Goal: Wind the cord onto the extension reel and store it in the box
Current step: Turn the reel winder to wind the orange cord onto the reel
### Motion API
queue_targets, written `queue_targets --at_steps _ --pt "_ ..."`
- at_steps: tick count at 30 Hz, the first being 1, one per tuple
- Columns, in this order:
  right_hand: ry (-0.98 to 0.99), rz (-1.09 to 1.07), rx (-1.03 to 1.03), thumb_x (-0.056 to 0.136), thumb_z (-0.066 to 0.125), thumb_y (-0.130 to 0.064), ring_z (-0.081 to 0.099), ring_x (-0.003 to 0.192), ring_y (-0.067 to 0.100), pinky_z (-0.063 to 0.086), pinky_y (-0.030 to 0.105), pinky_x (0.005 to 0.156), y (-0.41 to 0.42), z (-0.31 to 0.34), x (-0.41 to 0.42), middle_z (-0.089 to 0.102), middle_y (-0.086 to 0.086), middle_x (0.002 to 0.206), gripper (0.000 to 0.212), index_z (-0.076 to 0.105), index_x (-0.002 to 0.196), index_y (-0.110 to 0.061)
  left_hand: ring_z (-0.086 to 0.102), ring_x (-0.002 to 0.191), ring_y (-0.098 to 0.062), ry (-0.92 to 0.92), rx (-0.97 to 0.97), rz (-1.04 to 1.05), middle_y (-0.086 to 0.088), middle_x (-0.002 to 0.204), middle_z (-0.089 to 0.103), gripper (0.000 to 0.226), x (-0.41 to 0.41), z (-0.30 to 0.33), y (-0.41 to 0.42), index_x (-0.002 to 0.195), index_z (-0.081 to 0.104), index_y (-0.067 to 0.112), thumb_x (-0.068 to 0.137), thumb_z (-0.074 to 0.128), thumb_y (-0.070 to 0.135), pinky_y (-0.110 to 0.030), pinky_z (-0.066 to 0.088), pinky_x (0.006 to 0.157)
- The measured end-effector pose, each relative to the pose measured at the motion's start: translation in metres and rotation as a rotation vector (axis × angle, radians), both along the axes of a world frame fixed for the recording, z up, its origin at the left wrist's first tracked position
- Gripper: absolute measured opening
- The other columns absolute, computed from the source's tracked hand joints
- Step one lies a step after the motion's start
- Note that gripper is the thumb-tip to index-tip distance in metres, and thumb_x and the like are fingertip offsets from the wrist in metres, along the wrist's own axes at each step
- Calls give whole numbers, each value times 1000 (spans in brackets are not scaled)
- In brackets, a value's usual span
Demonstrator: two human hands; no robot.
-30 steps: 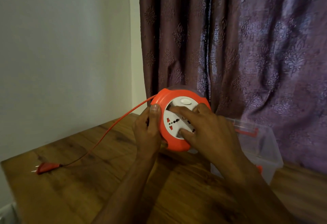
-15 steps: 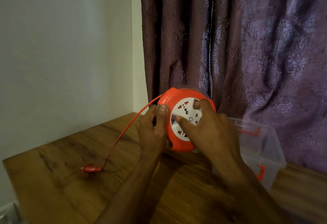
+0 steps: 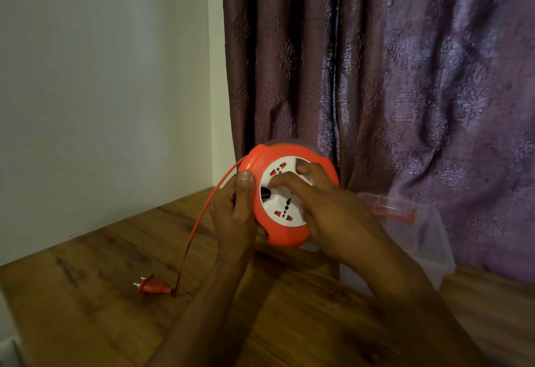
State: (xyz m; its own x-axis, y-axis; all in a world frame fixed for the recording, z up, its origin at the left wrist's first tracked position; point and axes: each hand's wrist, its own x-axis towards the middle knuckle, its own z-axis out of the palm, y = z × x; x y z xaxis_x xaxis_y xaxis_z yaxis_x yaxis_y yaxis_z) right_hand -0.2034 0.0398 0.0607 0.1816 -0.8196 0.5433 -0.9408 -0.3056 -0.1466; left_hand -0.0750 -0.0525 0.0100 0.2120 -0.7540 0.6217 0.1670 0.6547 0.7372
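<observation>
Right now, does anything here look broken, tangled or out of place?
Nothing stands out. The reel is held up in both hands, its orange cord runs untangled down to the plug lying on the table, and the clear box sits upright by the curtain.

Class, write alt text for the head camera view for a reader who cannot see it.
Two hands hold an orange extension reel above a wooden table: the left hand grips its rim, the right hand fingers its white socket face. An orange cord trails to a plug on the table; a clear box stands behind.
</observation>
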Motion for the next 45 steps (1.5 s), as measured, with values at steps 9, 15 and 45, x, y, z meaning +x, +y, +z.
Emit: queue_targets --at_steps 9,15,45 --pt "133 -49 81 62 60 -54 57 103 35 52 45 82 -6 -2 -2 16 -3 147 68 30 123 -57 72 80 -34 33 56 -32 -12 87 75 28 -1 -4 -1 78 71 37 96 50 42 -61 58 74" --pt "103 -110 -20 57 17 -57 62 89 34 50 42 75 -5 -7 4 26 -2 139 70 29 125 -61 70 83 -41 51 61 -65 -10 86 73 30 -1 -2 1 74 72 46 94 50 44 -66 55 75" --pt "-215 -435 -202 80 48 -66 58 98 37 45 40 72 -16 -25 14 65 12 105 59 41 124 -29 67 73 -3 -146 -151 81 22 79 69 29 -7 -13 -4 76 62 44 91 41 58 -22 56 67"
